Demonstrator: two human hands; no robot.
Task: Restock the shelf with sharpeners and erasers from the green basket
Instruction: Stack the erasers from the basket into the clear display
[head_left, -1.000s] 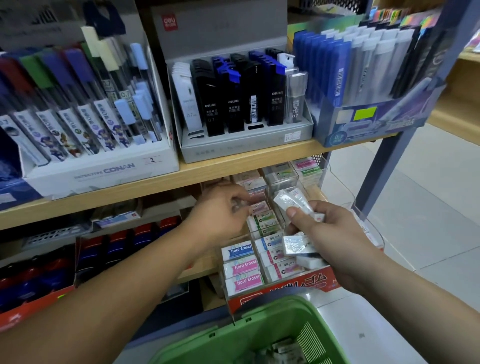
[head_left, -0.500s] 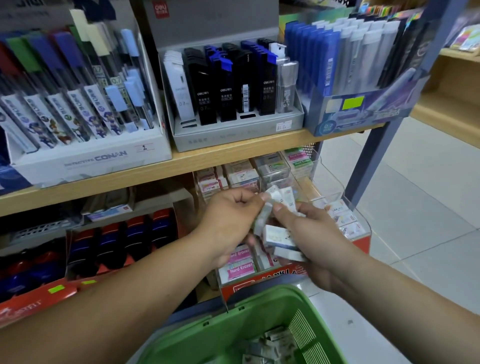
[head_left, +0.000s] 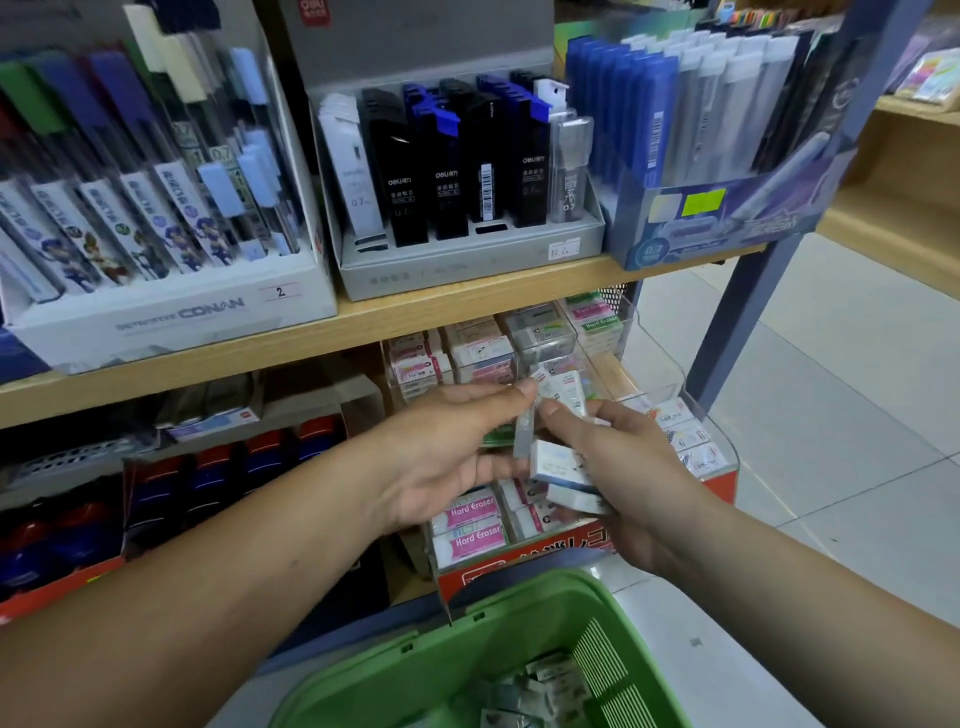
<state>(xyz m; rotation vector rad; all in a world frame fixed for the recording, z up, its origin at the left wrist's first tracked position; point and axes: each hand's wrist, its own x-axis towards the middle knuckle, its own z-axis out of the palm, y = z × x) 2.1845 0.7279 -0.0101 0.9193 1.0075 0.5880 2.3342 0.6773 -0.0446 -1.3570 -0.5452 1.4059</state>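
While the left hand (head_left: 441, 452) reaches across with thumb and forefinger closed, as far as can be made out, on the upper end of a grey-sleeved eraser (head_left: 524, 434), the right hand (head_left: 634, 467) has its fingers curled under a loose stack of wrapped erasers (head_left: 558, 460), with the thumb pressed on top. Both hands are held in front of the clear acrylic eraser display (head_left: 670, 358) on the lower shelf, directly above the green basket (head_left: 415, 660), which holds further loose erasers (head_left: 545, 680). No sharpener can be identified. Main risk: the stack is fanned and uneven, and it is held by thumb pressure alone. Drawing one piece out sideways could drag its neighbours loose, and they would fall into the basket or past its rim onto the tiled floor. Second risk: the film wrappers look slick, so a fingertip pinch at one end may slip or let the piece swing. Third risk: misfiling. The compartments sit close together and hold similar packs, among them the pink Hard Eraser packs (head_left: 470, 514) at the front, and the hands hide the middle cells. Fourth risk: the wooden shelf board (head_left: 363, 327) overhangs the rear cells, so a knuckle could knock stacked stock out of line
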